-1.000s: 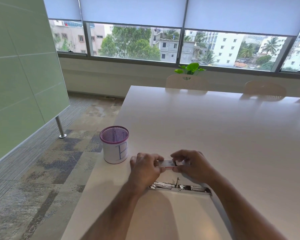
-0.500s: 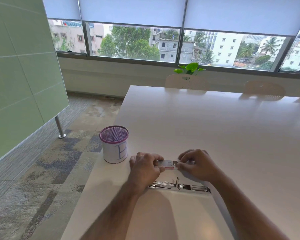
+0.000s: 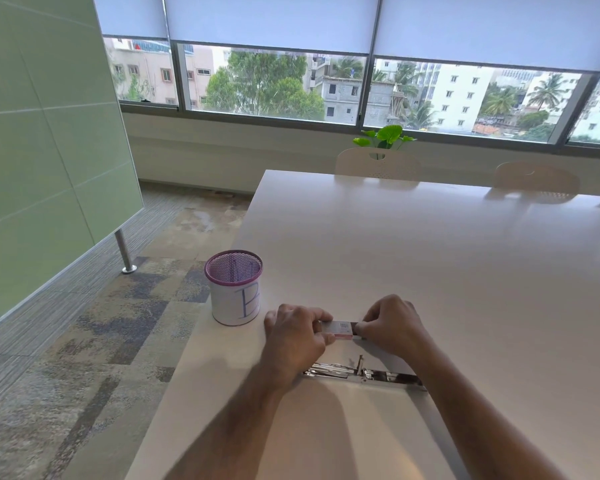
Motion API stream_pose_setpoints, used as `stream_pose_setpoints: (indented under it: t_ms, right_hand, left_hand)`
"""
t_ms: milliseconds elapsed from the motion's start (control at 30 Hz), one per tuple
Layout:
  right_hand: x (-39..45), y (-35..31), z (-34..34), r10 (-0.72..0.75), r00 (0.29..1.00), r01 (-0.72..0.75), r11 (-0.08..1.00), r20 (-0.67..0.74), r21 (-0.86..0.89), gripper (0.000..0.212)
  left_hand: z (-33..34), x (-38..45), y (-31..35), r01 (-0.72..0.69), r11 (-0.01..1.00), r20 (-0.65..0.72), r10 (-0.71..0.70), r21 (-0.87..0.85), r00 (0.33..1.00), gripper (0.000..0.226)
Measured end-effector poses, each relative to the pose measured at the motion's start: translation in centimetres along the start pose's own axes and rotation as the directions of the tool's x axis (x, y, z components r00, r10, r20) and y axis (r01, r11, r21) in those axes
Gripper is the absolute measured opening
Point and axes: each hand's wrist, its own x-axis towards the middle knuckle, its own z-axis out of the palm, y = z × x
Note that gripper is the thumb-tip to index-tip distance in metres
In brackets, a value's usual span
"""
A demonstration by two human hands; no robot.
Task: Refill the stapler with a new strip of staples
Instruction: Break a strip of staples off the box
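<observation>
A small pink-edged staple box (image 3: 340,329) with a printed label is held just above the white table (image 3: 430,265). My left hand (image 3: 297,336) grips its left end. My right hand (image 3: 390,323) pinches its right end, where a dark inner part shows. The stapler (image 3: 361,372) lies opened flat on the table just in front of my wrists, its shiny metal magazine facing up. My left wrist hides the stapler's left tip.
A purple mesh pen cup (image 3: 234,292) wrapped in white paper marked "B" stands near the table's left edge, left of my hands. Chairs (image 3: 378,164) line the far side. The floor drops off to the left of the table.
My right hand has shifted slightly right along the box, and a dark inner part now shows at the box's right end. The stapler has not moved.
</observation>
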Motion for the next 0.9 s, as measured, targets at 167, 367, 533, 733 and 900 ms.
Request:
stream_pose_setpoints:
  t_ms: [167, 367, 533, 733, 900]
  right_hand:
    - [0.2, 0.0, 0.5, 0.05, 0.998, -0.05, 0.999, 0.036, -0.011, 0.032]
    - [0.3, 0.4, 0.2, 0.104, 0.994, -0.11, 0.979, 0.043, 0.171, 0.024]
    - [0.2, 1.2, -0.1, 0.153, 0.987, -0.157, 0.881, 0.045, 0.446, 0.023]
    - [0.1, 0.9, 0.0, 0.127, 0.99, -0.138, 0.828, 0.058, 0.544, 0.019]
    - [0.1, 0.9, 0.1, 0.123, 0.989, -0.145, 0.801, 0.077, 0.581, 0.016]
  left_hand:
    - [0.1, 0.1, -0.1, -0.005, 1.0, -0.006, 0.005, 0.003, 1.0, 0.037]
    - [0.2, 0.1, -0.2, -0.003, 1.0, -0.007, 0.003, -0.003, 1.0, 0.036]
    - [0.3, 0.2, -0.3, 0.002, 1.0, -0.01, -0.002, -0.005, 1.0, 0.037]
    - [0.4, 0.2, -0.4, 0.005, 1.0, -0.006, -0.005, -0.003, 1.0, 0.038]
    - [0.3, 0.2, -0.4, 0.007, 1.0, 0.003, -0.007, -0.004, 1.0, 0.037]
